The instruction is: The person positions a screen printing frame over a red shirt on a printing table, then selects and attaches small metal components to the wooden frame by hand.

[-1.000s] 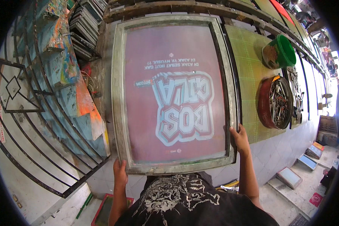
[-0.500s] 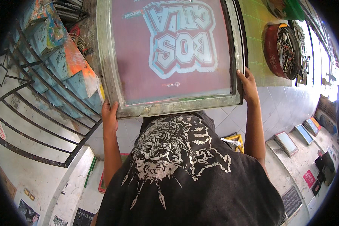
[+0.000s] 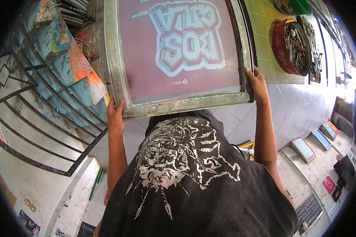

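Note:
A silk-screen printing frame (image 3: 182,106) fills the upper middle of the view. Its reddish mesh carries pale blue stencilled lettering, and worn grey rails surround it. My left hand (image 3: 116,115) is closed around the near left corner, thumb on top of the rail. On the right rail, near its closer corner, my right hand (image 3: 258,85) grips with the thumb above; its other fingers are mostly hidden behind the frame. The far end of the frame lies beyond the picture's top edge.
Right of the frame, a round tin of small tools (image 3: 292,47) stands on a yellow-green gridded work surface (image 3: 261,35), with a green container (image 3: 298,7) behind. Black metal railings (image 3: 61,112) curve along the left, beside paint-stained blue steps (image 3: 73,93). Several small framed screens (image 3: 303,149) lie at lower right.
The frame and both hands sit slightly higher in the picture, and the frame's right side has shifted a little left. Both hands keep their hold.

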